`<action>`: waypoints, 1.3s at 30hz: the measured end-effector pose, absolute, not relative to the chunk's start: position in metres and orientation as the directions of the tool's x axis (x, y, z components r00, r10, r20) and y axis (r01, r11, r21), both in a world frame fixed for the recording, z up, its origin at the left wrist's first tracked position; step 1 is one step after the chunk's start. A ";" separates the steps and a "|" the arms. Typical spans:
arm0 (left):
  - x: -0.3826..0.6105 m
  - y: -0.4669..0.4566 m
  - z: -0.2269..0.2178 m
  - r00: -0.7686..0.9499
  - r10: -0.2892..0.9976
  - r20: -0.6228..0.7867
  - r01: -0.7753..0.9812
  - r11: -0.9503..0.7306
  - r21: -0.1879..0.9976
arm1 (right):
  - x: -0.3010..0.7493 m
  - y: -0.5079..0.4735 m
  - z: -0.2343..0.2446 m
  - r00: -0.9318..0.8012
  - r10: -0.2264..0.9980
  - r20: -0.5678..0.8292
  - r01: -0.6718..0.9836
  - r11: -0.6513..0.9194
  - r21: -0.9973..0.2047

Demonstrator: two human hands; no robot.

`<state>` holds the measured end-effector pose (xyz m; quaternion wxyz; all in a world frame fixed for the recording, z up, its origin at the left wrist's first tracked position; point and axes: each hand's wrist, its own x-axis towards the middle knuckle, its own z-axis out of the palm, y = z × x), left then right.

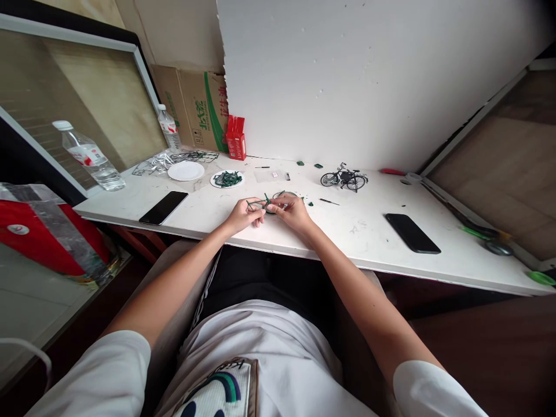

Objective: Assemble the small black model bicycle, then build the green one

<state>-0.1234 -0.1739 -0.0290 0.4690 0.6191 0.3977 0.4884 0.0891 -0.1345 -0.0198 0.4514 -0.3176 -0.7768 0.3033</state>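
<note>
1. The white table (pixel 369 214) spreads out beneath the fingers; its right end is cut off by the picture's edge.
2. Beyond the fingers and to their left stands a cardboard box (pixel 197 110), partly hidden by a bottle; its contents cannot be seen.
3. Left of the fingers, a near bottle (pixel 93 159) holds clear liquid; a farther bottle (pixel 168 128) stands against the box.
4. The left hand (pixel 245 215) has thumb and fingers bent closed on a green frame piece; the right hand (pixel 293 211) pinches it too, thumb against forefinger.
5. A black phone (pixel 412 233) lies well right of the fingers, another phone (pixel 164 207) to their left.
6. The model bicycle (pixel 345 178) stands beyond the fingers, to the right.
7. Just past the left fingers, a white plate (pixel 212 181) carries tangled green parts (pixel 228 179).
8. The green frame piece (pixel 267 200) sits between both sets of fingertips, its lower portion covered.
9. A thin dark tool (pixel 329 201) lies right of the fingers, its tip too small to make out.
</note>
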 end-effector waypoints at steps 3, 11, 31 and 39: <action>-0.122 -0.178 -0.026 0.208 0.944 0.255 0.045 -0.270 0.962 | 0.090 -0.138 -0.012 -0.425 0.761 0.491 0.192 0.606 -0.772; -0.121 -0.188 -0.011 0.189 0.944 0.272 0.193 -0.307 0.932 | 0.090 -0.145 0.008 -0.456 0.805 0.379 0.100 0.469 -0.877; -0.122 -0.213 0.038 0.105 0.904 0.414 -0.049 -0.412 0.910 | 0.098 -0.158 0.040 -0.358 0.833 0.422 -0.014 0.447 -0.894; -0.095 -0.204 0.010 0.010 0.977 0.211 -0.290 -0.199 0.936 | 0.094 -0.162 0.042 -0.360 0.832 0.421 -0.055 0.432 -0.900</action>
